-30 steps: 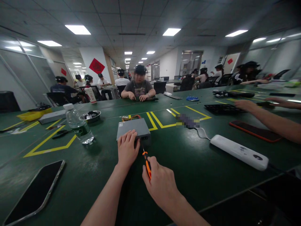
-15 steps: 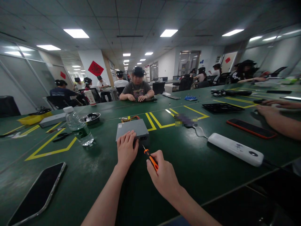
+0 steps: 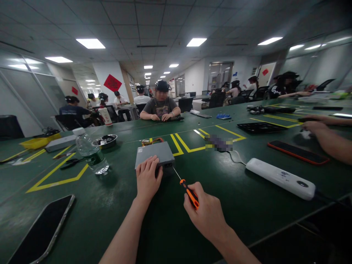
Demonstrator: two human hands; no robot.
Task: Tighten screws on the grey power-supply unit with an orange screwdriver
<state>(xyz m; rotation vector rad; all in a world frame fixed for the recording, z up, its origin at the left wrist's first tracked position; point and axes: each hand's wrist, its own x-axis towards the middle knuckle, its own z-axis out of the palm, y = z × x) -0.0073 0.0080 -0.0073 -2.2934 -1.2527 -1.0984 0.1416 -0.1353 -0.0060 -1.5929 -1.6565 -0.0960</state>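
Left hand (image 3: pixel 148 176) palm-down and outstretched, right hand (image 3: pixel 205 207) curled in a grip

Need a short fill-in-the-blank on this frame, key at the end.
1. The left hand rests on a metal box whose colour is ____.
2. The tool in the right hand is a ____.
3. The clear bottle stands to the ____ of the metal box in the view.
4. The big diamond-shaped sign on the pillar is ____.

Missing words: grey; screwdriver; left; red.
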